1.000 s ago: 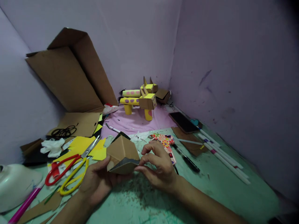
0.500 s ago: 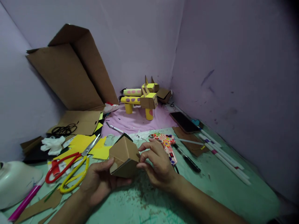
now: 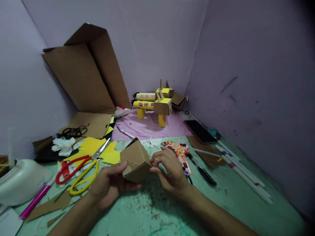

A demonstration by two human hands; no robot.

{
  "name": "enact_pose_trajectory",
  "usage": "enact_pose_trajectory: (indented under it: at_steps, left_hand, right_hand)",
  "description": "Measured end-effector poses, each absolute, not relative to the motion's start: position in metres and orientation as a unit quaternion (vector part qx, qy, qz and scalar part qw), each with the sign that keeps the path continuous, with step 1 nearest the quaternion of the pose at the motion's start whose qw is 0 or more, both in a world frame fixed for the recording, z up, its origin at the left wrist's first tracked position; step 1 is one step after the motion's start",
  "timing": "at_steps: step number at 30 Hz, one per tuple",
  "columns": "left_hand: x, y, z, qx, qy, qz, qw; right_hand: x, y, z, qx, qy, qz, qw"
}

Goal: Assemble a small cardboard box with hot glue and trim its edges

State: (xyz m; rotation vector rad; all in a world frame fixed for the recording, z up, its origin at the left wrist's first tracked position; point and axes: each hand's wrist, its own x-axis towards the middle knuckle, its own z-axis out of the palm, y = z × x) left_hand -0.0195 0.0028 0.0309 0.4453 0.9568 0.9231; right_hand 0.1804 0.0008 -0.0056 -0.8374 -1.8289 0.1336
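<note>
Small cardboard box (image 3: 136,161) gripped between left hand (image 3: 108,185) and right hand (image 3: 171,172) above green table (image 3: 246,203); scissors (image 3: 81,167) lying left, cardboard animals (image 3: 155,105) far behind.

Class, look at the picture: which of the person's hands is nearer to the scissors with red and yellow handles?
Left. The left hand is just right of the scissors; the right hand lies farther right, beyond the cardboard box.

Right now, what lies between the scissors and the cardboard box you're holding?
In the head view, loose yellow paper scraps lie on the green table between the scissors and the cardboard box.
</note>
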Motion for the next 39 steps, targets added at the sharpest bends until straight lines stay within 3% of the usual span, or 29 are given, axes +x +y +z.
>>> enact_pose_trajectory:
  at_steps: [5, 20, 39]
  left_hand:
    - [-0.021, 0.0005, 0.0324, 0.186, 0.455, 0.39, 0.779]
    - [-0.0153, 0.003, 0.0375, 0.179, 0.466, 0.363, 0.787]
    - [-0.0155, -0.0023, 0.0354, 0.253, 0.5, 0.366, 0.743]
  right_hand:
    - [0.1781, -0.0007, -0.0031, -0.331, -0.757, 0.07, 0.559]
    - [0.178, 0.004, -0.0009, -0.408, -0.607, 0.373, 0.571]
    - [0.1836, 0.0079, -0.0036, -0.422, -0.596, 0.402, 0.552]
